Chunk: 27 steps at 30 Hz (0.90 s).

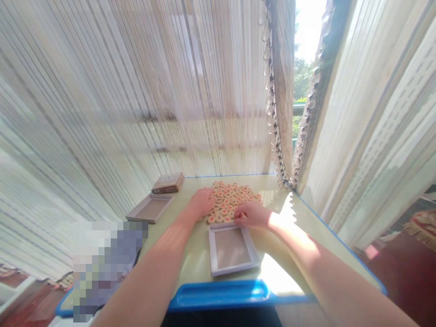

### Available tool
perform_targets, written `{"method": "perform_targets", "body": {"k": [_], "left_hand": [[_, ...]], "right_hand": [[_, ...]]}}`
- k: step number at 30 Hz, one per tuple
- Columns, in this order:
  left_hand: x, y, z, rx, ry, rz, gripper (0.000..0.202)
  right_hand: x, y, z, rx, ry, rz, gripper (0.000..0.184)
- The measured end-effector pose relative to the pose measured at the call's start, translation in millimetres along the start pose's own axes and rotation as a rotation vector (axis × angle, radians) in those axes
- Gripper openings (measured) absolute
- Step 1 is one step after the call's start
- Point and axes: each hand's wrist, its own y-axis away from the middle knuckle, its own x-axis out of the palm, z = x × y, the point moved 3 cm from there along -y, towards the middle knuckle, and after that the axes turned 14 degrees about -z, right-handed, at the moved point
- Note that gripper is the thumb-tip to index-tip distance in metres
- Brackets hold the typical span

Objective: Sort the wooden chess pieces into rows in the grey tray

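A crowd of round wooden Chinese chess pieces point(223, 205) with red and dark characters lies face up on the pale table. Along the left side of these pieces rests my left hand point(203, 202), its fingers bent loosely against them and partly hidden. My right hand point(252, 213) is at their near right edge, thumb and fingers curled together around a piece that is mostly covered. Just below both hands sits a shallow open box point(211, 254) with white walls and a brownish bottom; nothing lies in it.
A similar shallow tray point(155, 210) lies to the left, with a stack of brown boxes or books point(168, 182) behind it. The table point(272, 186) has a blue rim with a molded blue trough point(223, 293) in front. Striped curtains point(204, 91) hang behind. A blurred-out object stands at left.
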Motion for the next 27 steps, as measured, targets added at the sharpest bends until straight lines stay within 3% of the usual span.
{"method": "perform_targets", "body": {"k": [6,11,21,27], "left_hand": [[-3.4,-1,9,-0.014,-0.166,-0.031,0.032],[-4.7,-5,25,-0.204,-0.197,-0.041,0.033],[-16.4,-12,48,-0.548,-0.034,-0.105,0.037],[-14.2,-12,54,-0.452,-0.099,-0.104,0.039]], "right_hand": [[7,3,-1,-0.058,0.027,-0.001,0.013],[7,0,-11,-0.024,0.066,0.001,0.012],[7,-4,-20,-0.009,0.109,-0.073,0.010],[4,-6,-22,0.034,0.168,-0.102,0.010]]}}
